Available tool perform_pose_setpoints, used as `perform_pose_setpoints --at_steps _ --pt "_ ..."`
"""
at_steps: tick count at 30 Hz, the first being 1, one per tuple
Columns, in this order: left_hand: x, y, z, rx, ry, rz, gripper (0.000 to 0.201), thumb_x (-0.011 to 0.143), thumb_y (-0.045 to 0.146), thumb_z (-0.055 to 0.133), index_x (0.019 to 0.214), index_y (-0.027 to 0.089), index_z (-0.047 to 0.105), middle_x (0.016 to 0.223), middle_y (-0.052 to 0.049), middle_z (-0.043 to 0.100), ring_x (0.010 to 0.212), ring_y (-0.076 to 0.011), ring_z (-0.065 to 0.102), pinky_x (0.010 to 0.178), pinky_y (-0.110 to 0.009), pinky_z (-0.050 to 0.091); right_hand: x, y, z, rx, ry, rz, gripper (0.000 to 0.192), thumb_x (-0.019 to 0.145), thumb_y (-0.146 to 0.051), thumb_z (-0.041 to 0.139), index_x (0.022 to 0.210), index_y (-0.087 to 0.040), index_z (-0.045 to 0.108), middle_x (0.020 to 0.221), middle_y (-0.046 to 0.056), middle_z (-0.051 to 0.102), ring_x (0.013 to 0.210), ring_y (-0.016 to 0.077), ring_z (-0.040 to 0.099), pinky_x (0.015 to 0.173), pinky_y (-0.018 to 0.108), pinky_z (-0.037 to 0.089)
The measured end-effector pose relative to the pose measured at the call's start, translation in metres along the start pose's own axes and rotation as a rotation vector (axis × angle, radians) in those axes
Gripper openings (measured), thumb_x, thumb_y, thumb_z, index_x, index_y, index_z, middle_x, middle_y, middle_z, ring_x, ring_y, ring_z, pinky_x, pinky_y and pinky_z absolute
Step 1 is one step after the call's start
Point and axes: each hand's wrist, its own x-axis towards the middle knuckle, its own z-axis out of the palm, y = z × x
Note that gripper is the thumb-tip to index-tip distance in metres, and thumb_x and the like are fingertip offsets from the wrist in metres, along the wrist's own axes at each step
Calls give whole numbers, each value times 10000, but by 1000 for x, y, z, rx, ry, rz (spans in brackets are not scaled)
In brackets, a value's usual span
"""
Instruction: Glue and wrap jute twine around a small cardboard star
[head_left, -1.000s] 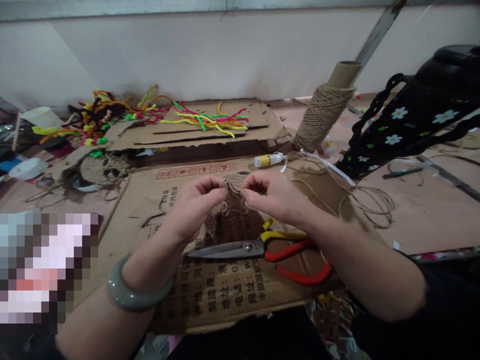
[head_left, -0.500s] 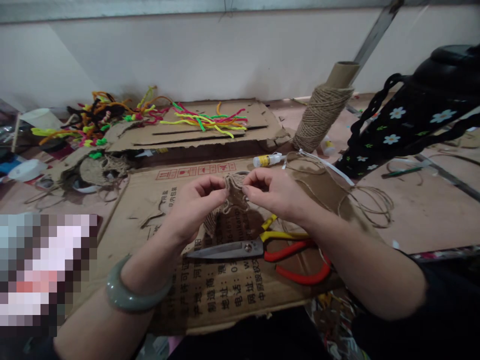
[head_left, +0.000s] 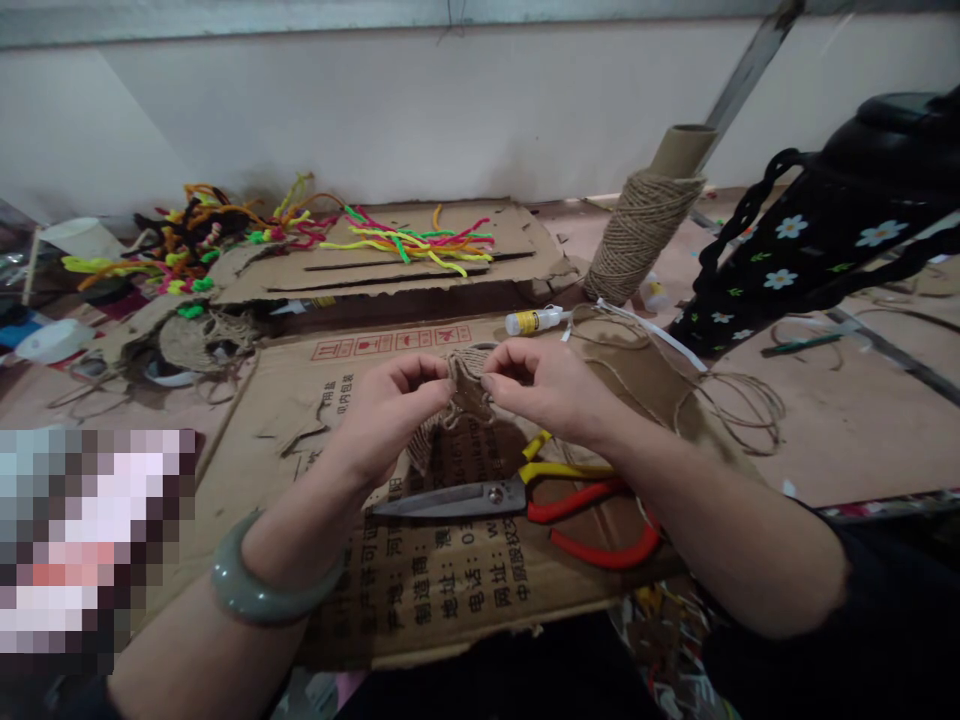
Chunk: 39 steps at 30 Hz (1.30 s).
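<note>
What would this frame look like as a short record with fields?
Left grip: fingertips on twine piece
Right grip: fingertips on its other side
Nearer the wearer: scissors, red and yellow handles
Beneath: printed cardboard
Beyond: small yellow-labelled bottle, on its side
Right: twine spool, black flowered flask

Smooth grey-green bangle [head_left: 244, 590], dark sleeves [head_left: 862, 640]

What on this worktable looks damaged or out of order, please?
The printed cardboard sheet looks damaged: a ragged tear shows in its surface, to the left of the left hand. Behind it, pipe cleaners lie crisscrossed in a loose heap, which looks untidy.
</note>
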Motion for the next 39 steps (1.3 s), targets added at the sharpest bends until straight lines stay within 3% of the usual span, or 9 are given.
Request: perform_pose_setpoints --at_steps 17,22,28,39 --pt "1 -3 -2 16 42 36 147 635 280 747 638 170 650 609 16 591 565 -91 488 566 -222 382 -2 1 2 -111 -25 -18 103 694 -226 524 675 -152 592 602 -20 556 563 78 464 545 216 343" --pt "-1 0 0 34 -25 -19 206 609 333 764 654 165 656 619 1 606 580 -110 513 572 -234 396 -1 0 1 -98 -22 -12 105 698 -232 531 679 -151 595 608 -14 561 568 82 468 544 218 347" --pt "-2 1 0 99 -70 -62 125 602 243 732 638 165 642 584 17 584 527 -93 487 521 -220 372 -3 -2 2 -159 -83 -25 115 717 -226 532 672 -151 607 624 -15 578 582 82 487 561 220 352" --pt "2 1 -2 31 17 -12 121 595 231 732 616 155 641 566 12 593 534 -91 494 543 -219 382 1 6 -4 -33 -31 -126 310 847 -381 491 911 -142 677 792 29 675 707 116 581 645 244 407"
